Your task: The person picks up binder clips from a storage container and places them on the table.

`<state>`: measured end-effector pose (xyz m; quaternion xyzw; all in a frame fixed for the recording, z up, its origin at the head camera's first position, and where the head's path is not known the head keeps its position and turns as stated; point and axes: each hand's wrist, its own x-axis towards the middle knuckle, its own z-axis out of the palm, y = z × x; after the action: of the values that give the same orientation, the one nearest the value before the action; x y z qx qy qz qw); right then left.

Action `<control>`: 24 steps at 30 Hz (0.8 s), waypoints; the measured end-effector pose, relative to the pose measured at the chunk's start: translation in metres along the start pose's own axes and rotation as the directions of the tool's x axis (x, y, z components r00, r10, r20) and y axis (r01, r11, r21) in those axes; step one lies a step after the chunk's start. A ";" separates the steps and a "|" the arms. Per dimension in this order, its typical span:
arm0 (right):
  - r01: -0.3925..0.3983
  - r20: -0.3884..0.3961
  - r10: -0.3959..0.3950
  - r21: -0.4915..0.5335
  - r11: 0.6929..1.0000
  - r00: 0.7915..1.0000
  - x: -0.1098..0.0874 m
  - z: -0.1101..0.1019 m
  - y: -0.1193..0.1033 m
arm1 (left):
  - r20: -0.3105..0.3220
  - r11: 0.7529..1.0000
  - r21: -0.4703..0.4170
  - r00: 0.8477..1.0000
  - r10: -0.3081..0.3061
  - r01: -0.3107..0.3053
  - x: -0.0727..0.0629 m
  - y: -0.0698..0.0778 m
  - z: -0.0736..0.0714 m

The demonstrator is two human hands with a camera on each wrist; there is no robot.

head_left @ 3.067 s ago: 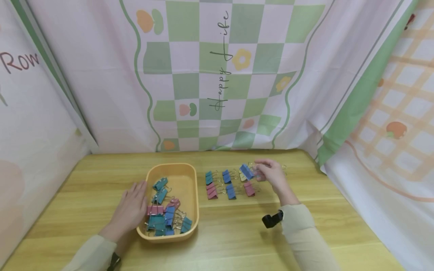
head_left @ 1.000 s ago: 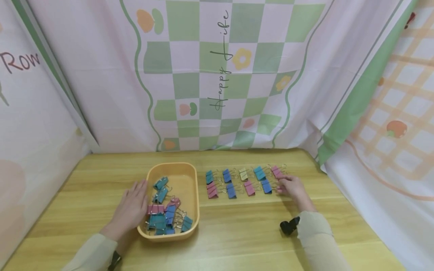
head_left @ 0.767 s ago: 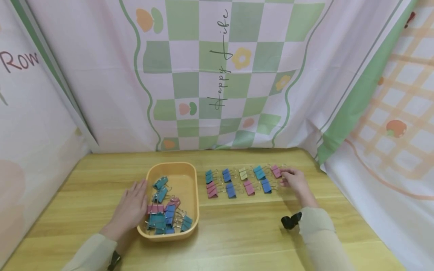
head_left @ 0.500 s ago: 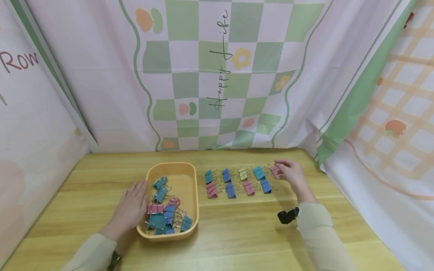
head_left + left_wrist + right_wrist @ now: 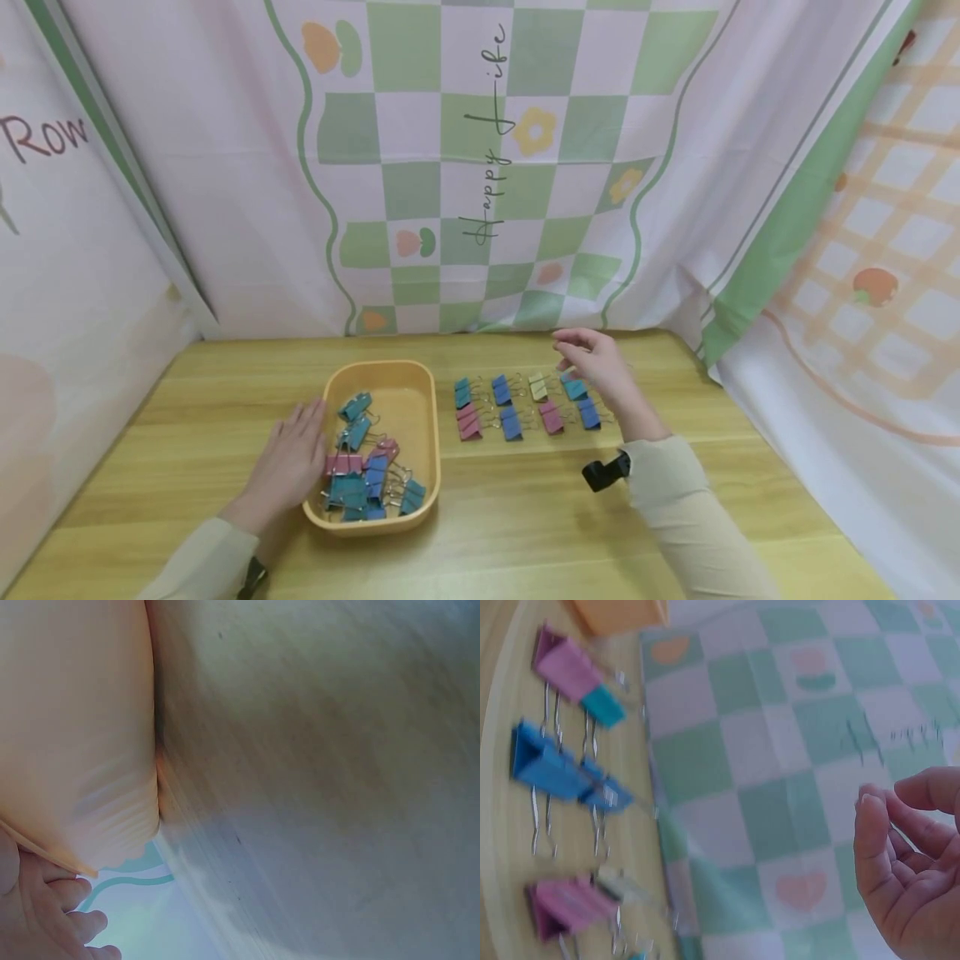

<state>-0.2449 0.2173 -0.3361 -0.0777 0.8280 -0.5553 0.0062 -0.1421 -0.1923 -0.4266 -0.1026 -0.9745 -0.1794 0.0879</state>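
My left hand [image 5: 288, 458] lies with straight fingers against the left side of a yellow plastic tray [image 5: 437, 450]. Teal, pink and blue binder clips are heaped in it, among them a blue binder clip [image 5: 377, 477]. My right hand [image 5: 600, 371] hovers over the right end of two rows of binder clips on the table. Its fingers are loosely bent and hold nothing, as the right wrist view shows. Nearest to it are a teal binder clip [image 5: 574, 388] and a blue binder clip [image 5: 589, 413]. The hand hides the back row's right end.
Left of those, the rows hold a yellow binder clip [image 5: 538, 386], a pink binder clip [image 5: 551, 417] and several more in blue, teal and pink. The wooden table [image 5: 525, 517] ends at a checkered curtain [image 5: 480, 283] behind.
The blue binder clip my right hand carried earlier now lies in the front row. After touching clips at the right end, that hand has lifted and moved left. My left hand stays put.
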 end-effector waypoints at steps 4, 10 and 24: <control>0.035 0.055 -0.035 -0.002 0.999 0.998 -0.003 0.019 -0.017 | -0.012 1.000 0.003 1.000 0.004 -0.004 0.000 0.000 -0.001; 0.086 0.147 -0.089 0.023 0.996 0.985 -0.006 0.049 -0.030 | 0.003 1.000 -0.004 1.000 -0.007 0.007 0.000 0.000 0.000; 0.167 0.322 -0.158 -0.001 0.986 0.934 -0.010 0.113 -0.037 | 0.006 1.000 -0.002 1.000 -0.010 0.010 0.001 0.000 0.001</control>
<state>-0.2197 0.1010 -0.3462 -0.2350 0.8146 -0.5220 0.0937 -0.1428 -0.1917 -0.4276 -0.0982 -0.9750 -0.1807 0.0838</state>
